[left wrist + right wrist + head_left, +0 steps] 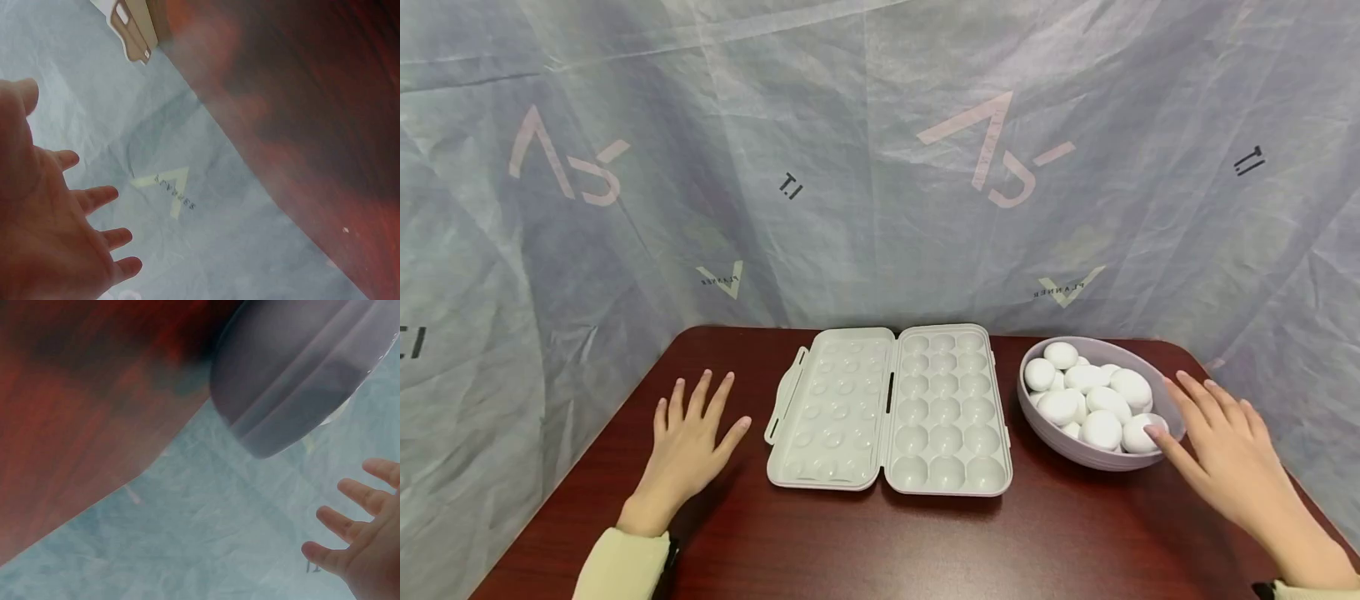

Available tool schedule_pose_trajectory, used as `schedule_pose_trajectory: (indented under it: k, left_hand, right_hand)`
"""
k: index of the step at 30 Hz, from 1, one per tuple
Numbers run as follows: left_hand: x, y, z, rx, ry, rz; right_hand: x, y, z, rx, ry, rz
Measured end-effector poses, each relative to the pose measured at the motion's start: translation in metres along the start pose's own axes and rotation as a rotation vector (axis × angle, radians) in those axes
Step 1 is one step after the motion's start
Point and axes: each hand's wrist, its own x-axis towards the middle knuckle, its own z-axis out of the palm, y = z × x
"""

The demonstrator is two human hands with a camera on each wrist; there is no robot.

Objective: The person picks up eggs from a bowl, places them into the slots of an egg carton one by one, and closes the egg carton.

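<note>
My left hand [688, 446], fingers spread and holding nothing, is over the table's left side, left of a white egg carton [947, 492]. The carton lies unfolded: a lid half [827, 400] with a side latch [786, 396] on the left, and rows of bare round cups on the right. To its right stands a grey-purple bowl [1093, 458] heaped with white eggs [1101, 431]. My right hand [1225, 450] is spread beside the bowl's right rim, its thumb overlapping the rim near an egg in the head view. Nothing is held in it.
The dark red wooden table [917, 542] has rounded far corners. A grey fabric sheet [865, 167] with printed letters hangs behind it and down both sides.
</note>
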Motion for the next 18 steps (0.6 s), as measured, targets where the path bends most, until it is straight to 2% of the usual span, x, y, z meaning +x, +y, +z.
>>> schedule_pose_trajectory:
  k: [11, 18]
  left_hand:
    - [0.013, 0.014, 0.014, -0.011, 0.023, 0.043]
    - [0.022, 0.022, 0.022, 0.005, 0.063, 0.103]
  right_hand:
    - [0.031, -0.019, 0.006, 0.02, 0.048, -0.108]
    - [0.046, -0.025, 0.014, 0.021, 0.055, -0.177]
